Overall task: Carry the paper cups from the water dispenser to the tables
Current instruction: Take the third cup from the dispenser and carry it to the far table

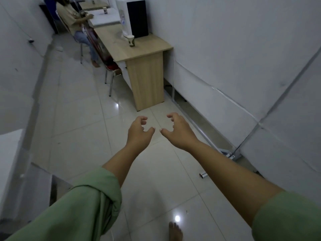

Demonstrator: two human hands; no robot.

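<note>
A patterned paper cup [131,40] stands upright on the near wooden table [147,47], just in front of the white and black water dispenser [132,16]. Another paper cup [104,10] stands on a white table [107,19] farther back. My left hand [139,132] and my right hand [177,131] are stretched out side by side above the floor, well short of the table. Both have curled, spread fingers and hold nothing. Green sleeves cover my upper forearms.
A person [74,20] sits on a chair at the far tables. A red chair [107,63] stands tucked at the near table. White partition walls line both sides of the tiled aisle. A metal tube [204,175] lies on the floor at the right. My bare foot [175,231] shows below.
</note>
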